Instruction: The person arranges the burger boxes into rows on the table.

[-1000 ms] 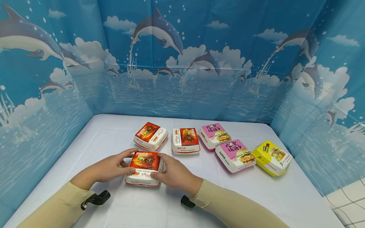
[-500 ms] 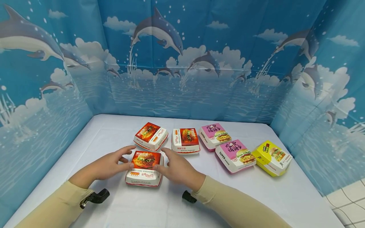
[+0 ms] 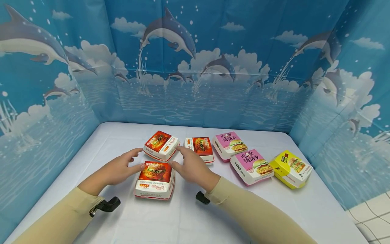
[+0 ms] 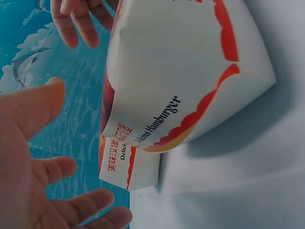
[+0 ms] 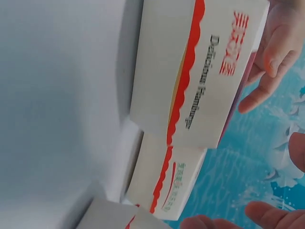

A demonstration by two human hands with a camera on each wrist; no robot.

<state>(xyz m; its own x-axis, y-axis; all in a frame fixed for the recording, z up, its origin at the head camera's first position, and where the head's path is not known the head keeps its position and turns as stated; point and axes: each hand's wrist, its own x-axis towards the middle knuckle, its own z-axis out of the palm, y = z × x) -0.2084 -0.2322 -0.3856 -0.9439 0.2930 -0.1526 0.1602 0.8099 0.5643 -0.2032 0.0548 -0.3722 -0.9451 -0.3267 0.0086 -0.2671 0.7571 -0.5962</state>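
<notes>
A person in tan sleeves (image 3: pixel 243 210) sits both hands over a white-covered table (image 3: pixel 137 223), and from where I stand neither is gripping anything. The near red box (image 3: pixel 155 179) lies flat between them, left of the table's middle and well in from its left edge. The left hand (image 3: pixel 118 170) is at that box's far left corner, fingers loosely spread, thumb close to its top; the left wrist view shows a gap there. The right hand (image 3: pixel 195 166) is off the far right corner, fingers loose too, thumb above that side.

Just behind, toward the far edge, sits the far red box (image 3: pixel 160 145), turned at an angle. The right fingertips overlap its right corner from the head view; I can't tell whether they touch. The side red box (image 3: pixel 201 144) stands to its right, partly hidden by the right hand.

Farther right lie 2 pink boxes (image 3: pixel 251 166), then 1 yellow box (image 3: pixel 290 167) near the table's right edge. A blue dolphin curtain (image 3: pixel 195 98) hangs behind.
</notes>
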